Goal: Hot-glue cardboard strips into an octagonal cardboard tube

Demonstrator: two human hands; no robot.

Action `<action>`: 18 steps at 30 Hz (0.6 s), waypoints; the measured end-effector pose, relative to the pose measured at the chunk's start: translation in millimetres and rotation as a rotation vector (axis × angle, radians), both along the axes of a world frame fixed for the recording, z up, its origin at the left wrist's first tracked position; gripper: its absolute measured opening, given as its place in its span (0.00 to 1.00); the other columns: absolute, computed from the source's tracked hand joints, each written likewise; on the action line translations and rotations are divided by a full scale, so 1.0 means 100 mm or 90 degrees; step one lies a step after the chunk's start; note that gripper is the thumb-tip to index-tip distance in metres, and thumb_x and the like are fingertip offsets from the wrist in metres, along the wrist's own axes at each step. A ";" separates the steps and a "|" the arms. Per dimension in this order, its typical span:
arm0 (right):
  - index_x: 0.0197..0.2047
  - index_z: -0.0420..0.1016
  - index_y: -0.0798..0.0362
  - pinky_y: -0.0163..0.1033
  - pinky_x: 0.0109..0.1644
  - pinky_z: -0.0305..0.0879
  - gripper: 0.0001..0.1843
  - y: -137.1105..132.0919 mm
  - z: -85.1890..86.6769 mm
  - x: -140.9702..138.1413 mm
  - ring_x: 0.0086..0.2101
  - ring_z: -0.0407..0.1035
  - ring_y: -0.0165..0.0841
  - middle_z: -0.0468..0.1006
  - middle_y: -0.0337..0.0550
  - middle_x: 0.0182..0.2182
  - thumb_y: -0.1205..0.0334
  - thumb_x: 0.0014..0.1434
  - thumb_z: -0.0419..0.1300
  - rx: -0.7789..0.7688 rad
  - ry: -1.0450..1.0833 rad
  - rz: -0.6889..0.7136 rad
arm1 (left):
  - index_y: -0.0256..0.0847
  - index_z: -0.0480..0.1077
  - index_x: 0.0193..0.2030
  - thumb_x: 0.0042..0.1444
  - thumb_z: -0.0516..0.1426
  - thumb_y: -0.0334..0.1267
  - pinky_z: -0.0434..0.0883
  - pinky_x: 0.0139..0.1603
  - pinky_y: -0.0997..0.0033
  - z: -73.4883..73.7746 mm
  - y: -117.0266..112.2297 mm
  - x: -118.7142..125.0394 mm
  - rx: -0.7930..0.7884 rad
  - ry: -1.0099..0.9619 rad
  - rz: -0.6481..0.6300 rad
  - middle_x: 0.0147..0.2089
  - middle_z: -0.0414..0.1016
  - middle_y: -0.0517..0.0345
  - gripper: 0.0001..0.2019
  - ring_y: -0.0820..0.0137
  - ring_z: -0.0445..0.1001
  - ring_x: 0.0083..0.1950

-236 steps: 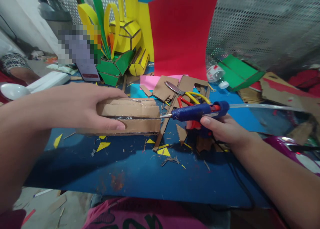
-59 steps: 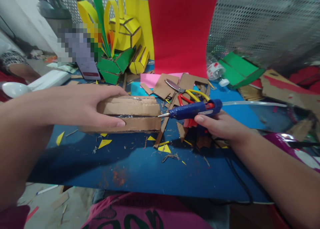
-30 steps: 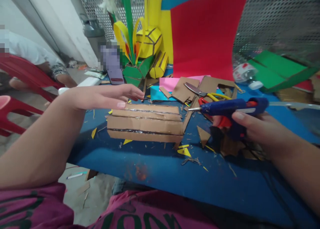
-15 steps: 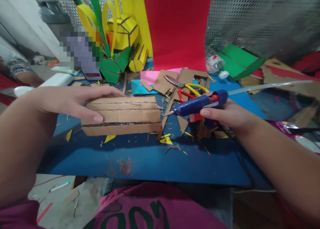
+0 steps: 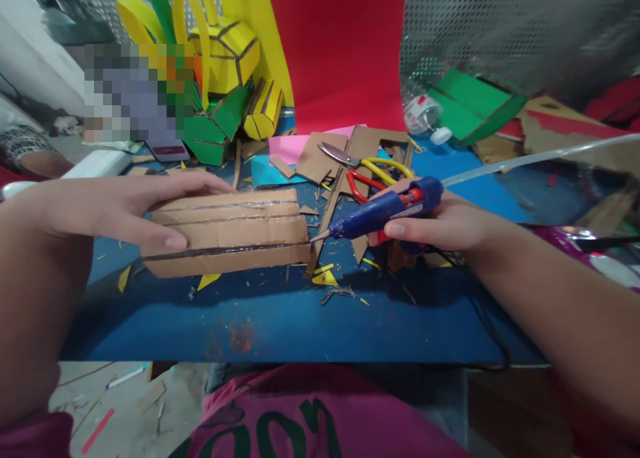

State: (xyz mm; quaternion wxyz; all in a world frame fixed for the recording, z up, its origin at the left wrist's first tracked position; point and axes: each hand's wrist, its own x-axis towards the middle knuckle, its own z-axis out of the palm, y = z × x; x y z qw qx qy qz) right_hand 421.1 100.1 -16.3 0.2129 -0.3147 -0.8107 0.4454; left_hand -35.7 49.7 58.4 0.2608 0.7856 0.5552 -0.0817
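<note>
My left hand [image 5: 135, 208] grips a long brown cardboard box [image 5: 235, 228] from its left end, the thumb on the near face and the fingers over the far side. Glossy strips of glue run along the box's seams. In my right hand [image 5: 440, 225] is a blue hot glue gun [image 5: 385, 208], with a clear glue stick [image 5: 545, 158] sticking out of its back. The nozzle tip meets the right end of the dark near seam, or sits just beside it. Behind the gun lie scissors [image 5: 340, 155] with yellow and red handles.
Cardboard scraps [image 5: 320, 158] and yellow paper bits [image 5: 325, 278] litter the blue table [image 5: 300, 331]. Green and yellow cardboard shapes [image 5: 263, 108], a phone [image 5: 145, 111] and a red sheet [image 5: 345, 51] stand behind. A plastic bottle [image 5: 423, 115] lies near a green box [image 5: 470, 108].
The glue gun's nozzle has come down slightly, from just above the near seam to the seam's right end. My left hand keeps its hold on the box. The whole view has shifted a little.
</note>
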 end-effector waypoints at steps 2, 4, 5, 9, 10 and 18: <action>0.37 0.95 0.47 0.46 0.41 0.82 0.27 0.00 0.02 -0.01 0.36 0.88 0.45 0.93 0.44 0.33 0.30 0.64 0.77 -0.014 -0.005 0.007 | 0.46 0.58 0.91 0.59 0.61 0.87 0.74 0.79 0.58 -0.01 0.00 -0.04 0.007 0.005 -0.012 0.91 0.63 0.46 0.64 0.42 0.69 0.84; 0.36 0.94 0.47 0.45 0.40 0.82 0.26 -0.02 0.03 -0.02 0.34 0.87 0.44 0.93 0.44 0.32 0.31 0.64 0.78 -0.023 -0.002 0.017 | 0.47 0.58 0.91 0.60 0.61 0.87 0.73 0.80 0.57 -0.01 0.01 -0.07 0.008 0.014 -0.011 0.92 0.62 0.46 0.64 0.42 0.69 0.84; 0.36 0.95 0.47 0.44 0.40 0.82 0.24 -0.02 0.04 -0.03 0.34 0.87 0.43 0.93 0.43 0.32 0.33 0.64 0.78 -0.023 0.002 0.023 | 0.47 0.58 0.91 0.60 0.61 0.86 0.73 0.80 0.56 -0.01 0.01 -0.08 0.007 0.019 -0.008 0.92 0.62 0.46 0.64 0.41 0.69 0.84; 0.40 0.97 0.46 0.38 0.34 0.78 0.20 -0.02 0.02 -0.01 0.32 0.86 0.37 0.93 0.38 0.33 0.38 0.67 0.76 -0.027 0.002 0.049 | 0.46 0.61 0.90 0.56 0.63 0.81 0.74 0.80 0.55 -0.02 0.03 -0.09 0.010 0.013 0.002 0.89 0.65 0.48 0.63 0.39 0.71 0.83; 0.41 0.97 0.47 0.37 0.33 0.77 0.21 0.00 0.01 0.00 0.31 0.85 0.36 0.94 0.38 0.33 0.37 0.67 0.76 -0.031 -0.008 0.059 | 0.47 0.61 0.90 0.55 0.64 0.80 0.75 0.80 0.55 -0.03 0.03 -0.10 0.012 0.007 0.004 0.89 0.66 0.49 0.62 0.39 0.71 0.83; 0.44 0.97 0.49 0.38 0.36 0.80 0.30 0.07 0.00 0.06 0.35 0.86 0.38 0.94 0.41 0.35 0.28 0.68 0.76 -0.041 -0.030 0.078 | 0.51 0.65 0.89 0.55 0.67 0.75 0.78 0.77 0.59 -0.07 0.05 -0.16 0.019 -0.023 0.019 0.87 0.70 0.54 0.59 0.43 0.75 0.81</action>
